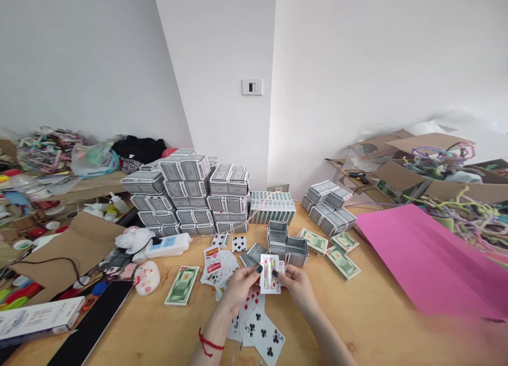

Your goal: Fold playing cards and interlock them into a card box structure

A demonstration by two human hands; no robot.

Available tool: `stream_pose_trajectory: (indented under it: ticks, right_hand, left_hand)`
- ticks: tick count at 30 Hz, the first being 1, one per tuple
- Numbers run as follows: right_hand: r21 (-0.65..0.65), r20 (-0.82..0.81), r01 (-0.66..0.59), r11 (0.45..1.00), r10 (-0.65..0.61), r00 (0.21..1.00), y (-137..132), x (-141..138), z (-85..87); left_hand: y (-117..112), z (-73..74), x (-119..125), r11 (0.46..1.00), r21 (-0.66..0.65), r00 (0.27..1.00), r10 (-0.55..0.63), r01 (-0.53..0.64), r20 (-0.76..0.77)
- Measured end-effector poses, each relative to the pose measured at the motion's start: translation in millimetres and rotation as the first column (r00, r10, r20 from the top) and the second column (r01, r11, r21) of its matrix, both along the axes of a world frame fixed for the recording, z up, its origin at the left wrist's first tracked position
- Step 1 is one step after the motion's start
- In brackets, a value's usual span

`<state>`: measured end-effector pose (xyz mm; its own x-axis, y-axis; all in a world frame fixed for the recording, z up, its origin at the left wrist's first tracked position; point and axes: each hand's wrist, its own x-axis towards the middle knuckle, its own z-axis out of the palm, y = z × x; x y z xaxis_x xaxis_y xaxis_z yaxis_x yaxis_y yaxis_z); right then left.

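Between my two hands is a small set of playing cards (270, 274), a red jack of diamonds facing up. My left hand (241, 287) pinches its left side, thumb on top. From the right, my right hand (296, 284) grips the other side, its thumb on the card face. Below them a five of clubs (265, 339) and other loose cards lie face up on the wooden table. More loose cards (227, 264) spread to the left of my hands, with a red poker card (212, 259) on them. Just beyond stands a folded-card structure (288, 244) with patterned backs.
Stacks of folded-card blocks (186, 191) rise at the back left, and a smaller stack (329, 207) at the back right. Green card decks (182, 285) lie on the table (357, 323). A power strip (169, 246), a black tablet-like slab (91, 323) and a pink sheet (432, 260) flank the area.
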<state>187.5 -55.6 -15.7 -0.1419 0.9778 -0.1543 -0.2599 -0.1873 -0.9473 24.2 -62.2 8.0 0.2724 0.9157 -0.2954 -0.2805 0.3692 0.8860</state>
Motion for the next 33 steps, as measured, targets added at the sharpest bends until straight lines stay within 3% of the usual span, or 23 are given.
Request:
stream_pose_trajectory:
  ticks: [6, 11, 20, 26, 33]
  right_hand:
    - [-0.026, -0.043, -0.002, 1.000, 0.001, 0.999, -1, -2, 1.5]
    - [-0.039, -0.060, 0.000, 0.999, -0.002, 0.998, -2, -4, 4.3]
    - [-0.045, -0.119, -0.018, 0.999, 0.012, 0.993, 1, -4, -6.8]
    - [-0.042, -0.128, -0.058, 0.997, 0.052, 0.990, -1, -6, -7.6]
    - [-0.033, -0.033, -0.021, 0.999, 0.020, 0.999, -1, -11, -7.2]
  left_hand:
    - [1, -2.5, 6, 0.997, 0.022, 0.994, 0.071, -0.069, -0.087]
    - [1, -8.9, 9, 0.980, 0.138, 0.956, 0.176, -0.147, -0.236]
    - [-2, -15.8, 12, 0.886, 0.453, 0.704, 0.385, -0.100, -0.596]
    - [-6, -17.0, 18, 0.834, 0.549, 0.577, 0.472, -0.050, -0.666]
    - [-8, -17.4, 25, 0.773, 0.634, 0.427, 0.568, 0.017, -0.704]
